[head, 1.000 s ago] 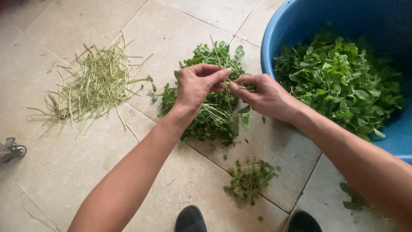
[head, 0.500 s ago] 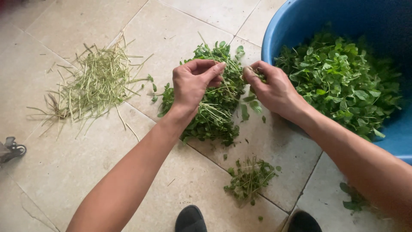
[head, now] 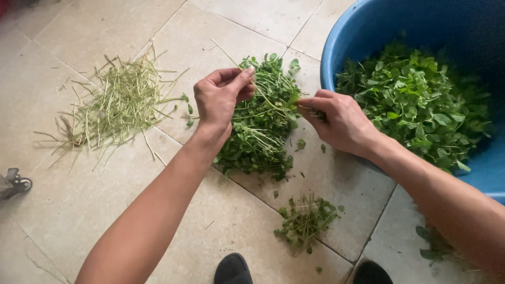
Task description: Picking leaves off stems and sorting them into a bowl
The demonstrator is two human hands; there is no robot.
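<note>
1. Two hands: left (head: pixel 218 97), right (head: pixel 339 121).
2. One blue tub (head: pixel 368 26) of picked leaves (head: pixel 415 100).
3. Two heaps of leafy sprigs on the floor: a big one (head: pixel 258 131) and a small one (head: pixel 307 218).
4. One pile of bare stems (head: pixel 113 102).
5. Two dark shoe tips (head: pixel 231 269).

Two bare forearms reach out over the floor, hands close together.

The left hand (head: pixel 221 97) is raised at the wrist, palm turned inward, its fingers (head: pixel 243 79) curled with thumb and forefinger pinched on a thin stem (head: pixel 268 102). The right hand (head: pixel 339 121) comes in from the right, back of the hand up, fingers (head: pixel 310 103) drawn together, nipping the same stem's other end. The hands are near but not touching.
</note>
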